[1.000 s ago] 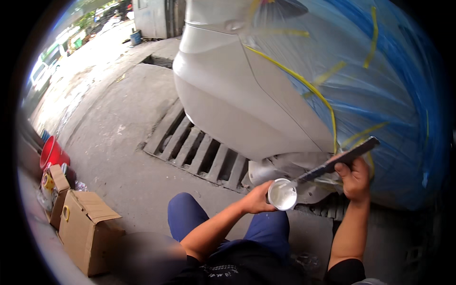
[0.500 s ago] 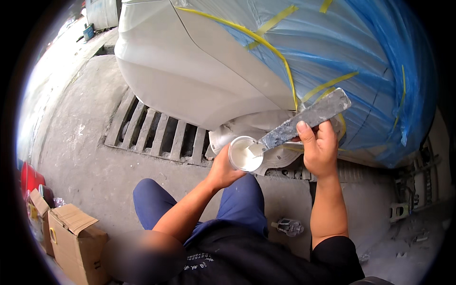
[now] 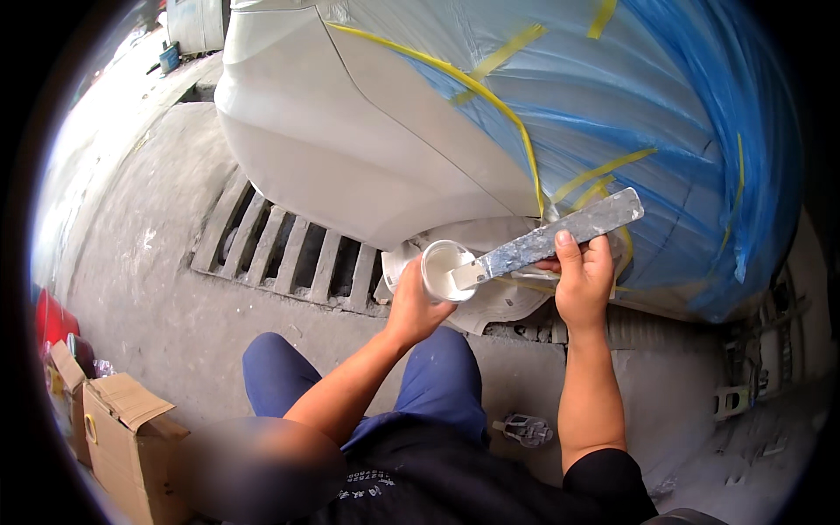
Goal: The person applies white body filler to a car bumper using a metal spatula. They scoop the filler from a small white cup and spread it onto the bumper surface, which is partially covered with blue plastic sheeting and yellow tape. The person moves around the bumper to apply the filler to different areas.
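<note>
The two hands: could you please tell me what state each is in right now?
Left hand: closed around a round white cup.
Right hand: closed on a long, flat grey stick.

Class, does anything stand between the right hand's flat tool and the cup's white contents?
Nothing visible: the flat tool in the right hand has its pale end at the mouth of the cup, with the white contents uncovered. The left hand holds the cup.
</note>
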